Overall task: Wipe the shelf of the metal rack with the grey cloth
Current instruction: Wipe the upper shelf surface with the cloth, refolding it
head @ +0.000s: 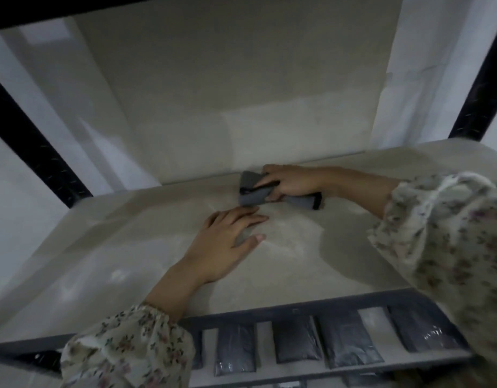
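Note:
The grey cloth (252,195), edged in black, lies bunched on the pale shelf (116,247) of the metal rack, close to the back edge. My right hand (290,182) grips it from above, fingers curled around the folds. My left hand (227,243) rests flat on the shelf just in front of the cloth, fingers straight and spread, its fingertips almost touching the cloth. Both forearms wear floral sleeves.
Black rack uprights stand at the back left (37,152) and back right (482,88). A dark front rail (269,310) borders the shelf. Below it, several dark plastic-wrapped packets (295,340) lie on a lower shelf. A pale wall rises behind.

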